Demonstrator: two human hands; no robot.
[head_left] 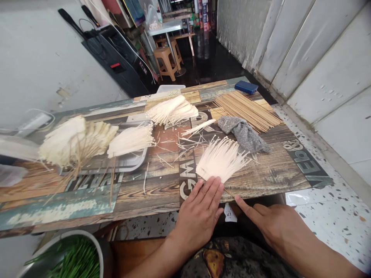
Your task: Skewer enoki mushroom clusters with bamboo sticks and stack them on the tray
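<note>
My left hand (199,212) lies flat with fingers stretched out on the near edge of the low table (150,193), its fingertips at the base of a fanned bunch of pale thin strands (222,158). My right hand (268,226) sits just right of it, index finger extended and touching the near end of a thin skewer under the bunch; its other fingers are curled under.
More pale bunches lie on a metal tray (130,164) and further back (172,110). A pile of bamboo skewers (247,110), a grey cloth (245,133) and a blue case (245,87) are at the right. A bowl of green stalks (72,256) sits lower left.
</note>
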